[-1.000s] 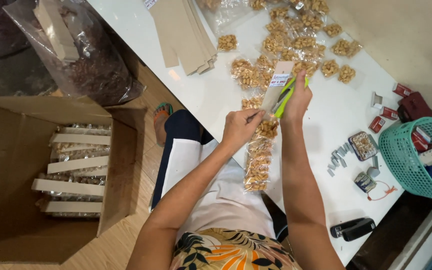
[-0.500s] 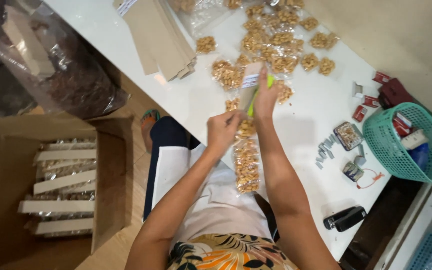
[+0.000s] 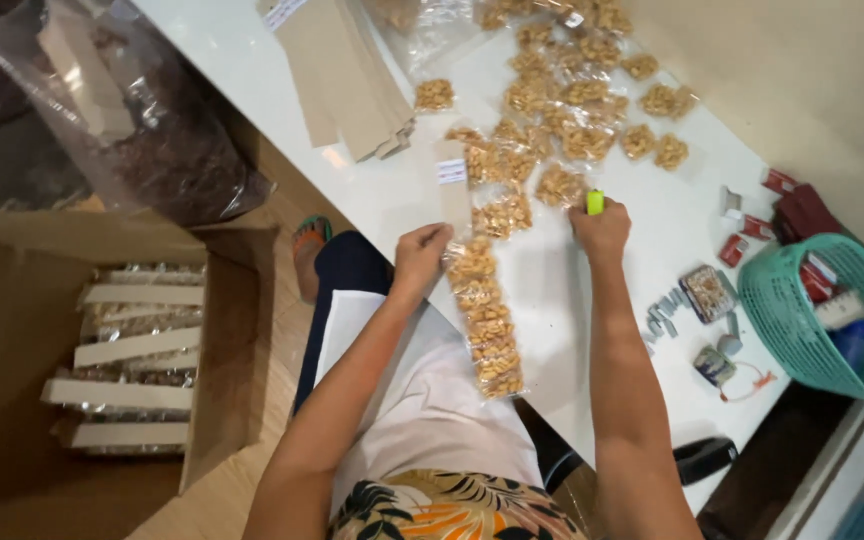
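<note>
My left hand [image 3: 418, 255] pinches the upper part of a long clear strip of snack packets [image 3: 482, 305], which hangs over the white table's [image 3: 552, 300] front edge toward my lap. A tan card header [image 3: 452, 180] tops the strip and lies flat on the table. My right hand [image 3: 602, 228] rests on the table to the right, fingers closed around a small lime-green tool [image 3: 595, 202]. Several loose small packets of golden snacks [image 3: 572, 110] lie scattered just beyond both hands.
A stack of tan card strips [image 3: 342, 75] lies at the table's far left. A teal basket [image 3: 832, 320] and small red boxes [image 3: 792, 210] sit right. A cardboard box [image 3: 132, 360] of finished strips and a large plastic bag [image 3: 122, 110] stand on the floor left.
Both hands came down from mid-air to the table. The strip's header now lies flat, and my right hand moved away from it to the right with the green tool.
</note>
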